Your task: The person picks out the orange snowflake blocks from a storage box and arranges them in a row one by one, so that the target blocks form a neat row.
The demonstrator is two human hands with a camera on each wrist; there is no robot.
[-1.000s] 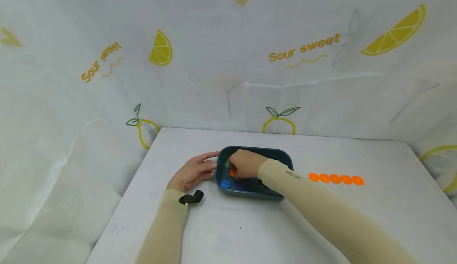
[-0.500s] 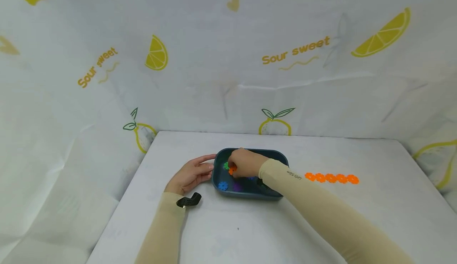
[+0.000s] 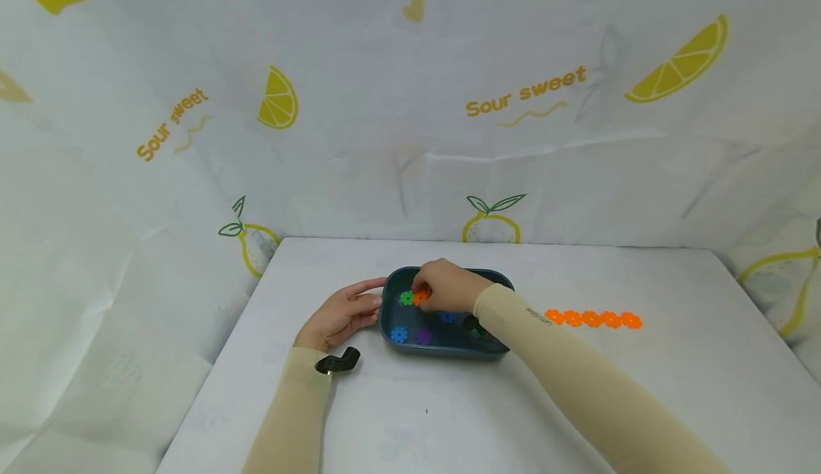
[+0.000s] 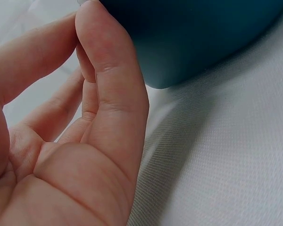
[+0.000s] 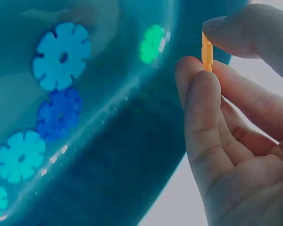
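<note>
Over the left part of a dark teal tray (image 3: 436, 350), my right hand (image 3: 451, 286) pinches an orange snowflake disc (image 5: 207, 52) between thumb and fingertips. The right wrist view has that disc edge-on, raised over the tray wall. My left hand (image 3: 343, 315) is at the tray's left end, fingers loosely extended and tips right at its outer wall. Inside the tray lie a green disc (image 3: 407, 298), a blue disc (image 3: 399, 335), a purple disc (image 3: 424, 336) and another blue disc (image 3: 448, 317). My right forearm hides part of the tray's right side.
Several orange discs (image 3: 593, 318) lie in a straight row on the white table (image 3: 385, 417), right of the tray. A white cloth (image 3: 359, 103) with lemon prints hangs behind the table. A black wrist device (image 3: 338, 361) sits on my left sleeve.
My right hand has lifted slightly toward the tray's back edge with the orange disc, uncovering more discs below. My left hand stays at the tray's end. The whole head view has shifted slightly.
</note>
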